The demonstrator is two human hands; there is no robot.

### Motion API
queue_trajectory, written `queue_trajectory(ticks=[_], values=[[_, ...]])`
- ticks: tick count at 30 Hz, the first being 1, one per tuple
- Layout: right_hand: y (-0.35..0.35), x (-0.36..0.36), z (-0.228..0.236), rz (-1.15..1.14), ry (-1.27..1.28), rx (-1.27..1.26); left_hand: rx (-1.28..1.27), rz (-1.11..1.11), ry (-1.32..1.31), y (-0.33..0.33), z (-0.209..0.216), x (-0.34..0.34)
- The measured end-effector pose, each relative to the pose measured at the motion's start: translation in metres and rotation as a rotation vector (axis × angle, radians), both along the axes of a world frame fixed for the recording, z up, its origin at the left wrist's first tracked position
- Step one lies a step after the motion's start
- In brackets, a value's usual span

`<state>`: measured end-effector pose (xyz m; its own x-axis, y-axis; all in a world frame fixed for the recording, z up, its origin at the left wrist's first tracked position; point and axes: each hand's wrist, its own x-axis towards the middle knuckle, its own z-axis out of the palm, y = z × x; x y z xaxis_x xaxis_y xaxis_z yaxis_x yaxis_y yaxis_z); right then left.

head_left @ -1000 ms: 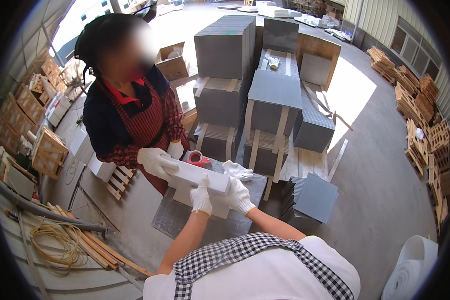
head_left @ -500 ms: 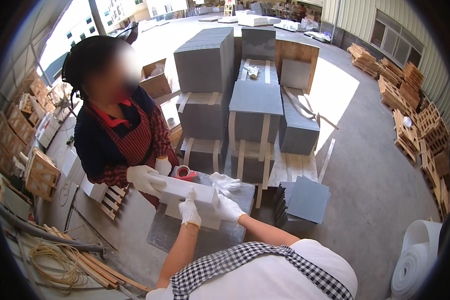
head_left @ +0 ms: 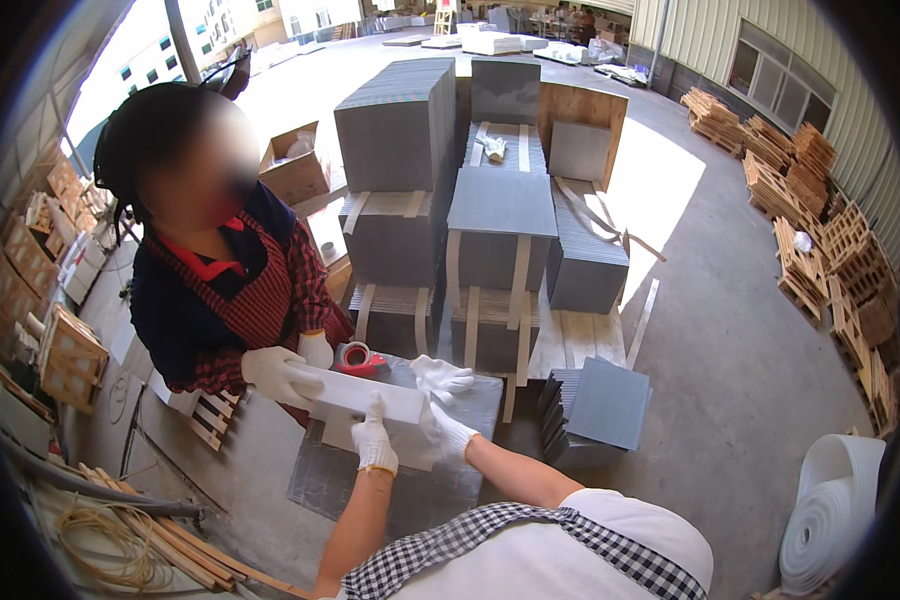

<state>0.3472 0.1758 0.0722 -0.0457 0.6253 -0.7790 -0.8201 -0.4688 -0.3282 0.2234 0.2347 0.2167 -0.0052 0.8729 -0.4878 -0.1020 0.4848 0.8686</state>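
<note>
A long white block-shaped package (head_left: 370, 395), which looks wrapped in white sheet, lies over the small worktable (head_left: 315, 480). My left hand (head_left: 375, 442), in a white knit glove, grips its near side with the thumb up on the top face. At the package's right end my right hand (head_left: 452, 433), also gloved, holds on; some of its fingers are hidden. A co-worker's gloved hand (head_left: 278, 376) grips the left end, and their other gloved hand (head_left: 316, 350) is just beyond. Past the package lie a red tape dispenser (head_left: 358, 360) and a spare white glove (head_left: 440, 378).
Grey tile stacks (head_left: 395, 130) with pale strips stand beyond the table. A lower tile stack (head_left: 610, 405) sits to its right. Wooden pallets (head_left: 810, 210) line the right wall. White foam roll (head_left: 820, 520) stands at lower right; timber strips (head_left: 160, 530) lie at lower left.
The whole view has shifted slightly, with the scene sitting a little further left. My right hand has shifted slightly against the package's right end. My left hand keeps its grip.
</note>
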Motion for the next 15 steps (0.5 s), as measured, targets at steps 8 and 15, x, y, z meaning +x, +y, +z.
queue_trajectory(ticks=[8,15], values=[[0.031,-0.003,-0.022,0.037,0.249,0.497,-0.044,-0.008,0.08,0.007,-0.003,-0.004],[0.041,-0.018,0.037,-0.073,-0.084,0.385,-0.21,-0.26,-0.068,0.013,0.015,-0.022]])
